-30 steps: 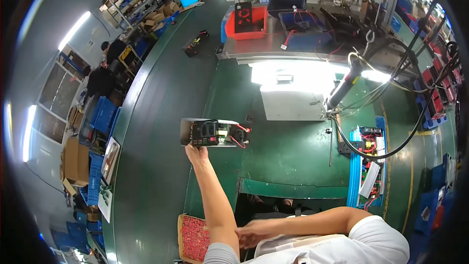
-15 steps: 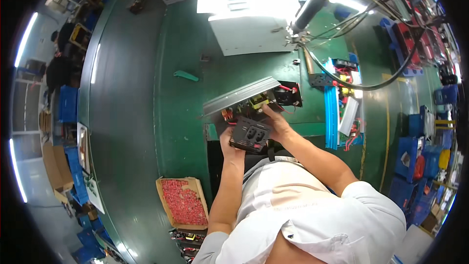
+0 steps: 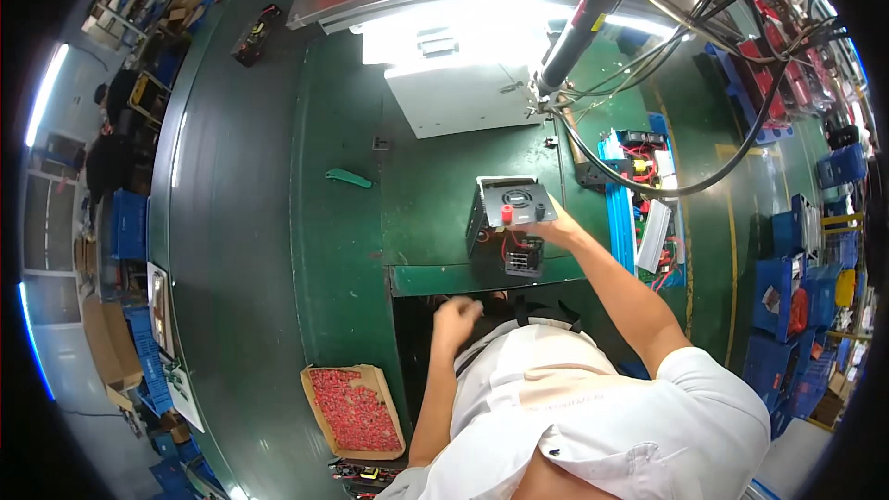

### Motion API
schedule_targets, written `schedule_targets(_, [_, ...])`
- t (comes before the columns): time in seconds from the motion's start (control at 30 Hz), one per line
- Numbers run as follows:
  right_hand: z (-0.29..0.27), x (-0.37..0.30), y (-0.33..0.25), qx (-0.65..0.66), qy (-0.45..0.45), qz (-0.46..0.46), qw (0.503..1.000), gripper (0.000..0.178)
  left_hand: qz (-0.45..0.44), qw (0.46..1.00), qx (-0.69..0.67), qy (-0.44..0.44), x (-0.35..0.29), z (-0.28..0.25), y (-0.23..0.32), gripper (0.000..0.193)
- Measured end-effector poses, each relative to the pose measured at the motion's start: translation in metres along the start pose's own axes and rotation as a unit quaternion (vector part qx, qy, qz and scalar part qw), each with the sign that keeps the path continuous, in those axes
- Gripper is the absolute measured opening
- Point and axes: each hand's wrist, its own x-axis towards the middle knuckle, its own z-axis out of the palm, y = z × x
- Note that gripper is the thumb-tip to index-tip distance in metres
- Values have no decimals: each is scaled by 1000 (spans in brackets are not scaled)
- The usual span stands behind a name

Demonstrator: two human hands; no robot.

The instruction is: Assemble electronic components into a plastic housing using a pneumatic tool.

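A dark power inverter (image 3: 474, 215) stands on end on the green bench, its fan plate with a red and a black terminal facing up. Its casing is partly open, and red wires and a small black part show at its near side. My right hand (image 3: 558, 230) grips the inverter by its right side, fingers partly hidden behind it. Beyond the bench's near edge, my left hand (image 3: 456, 321) is closed, with its fingers curled together in front of my body. Whatever it may hold is too small to make out.
At right lies a blue-cased unit (image 3: 622, 231) with exposed wiring. A screwdriver-like tool (image 3: 569, 51) hangs on cables above a grey metal box (image 3: 463, 102). A green-handled cutter (image 3: 348, 178) lies left; a carton (image 3: 400, 407) of small red parts sits nearer. A dark conveyor (image 3: 241, 250) runs along the left.
The inverter has gone from tilted in both hands to upright on the bench, fan end up. My left hand has let go and dropped toward my body; the right hand still holds on.
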Motion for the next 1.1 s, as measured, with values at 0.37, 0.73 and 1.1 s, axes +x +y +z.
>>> schedule_targets(0.37, [20,-15,-16,-218,-47,-64,973,118,308,947,-53,71,78,-35,115,129])
schedule_targets(0.73, [59,-49,-62,-414,22,-185,891,85,246,951,-160,99,63,-16,112,127])
schedule_targets(1.1, [47,-49,-47,-533,-35,-302,790,80,229,946,-227,-22,67,-52,93,98])
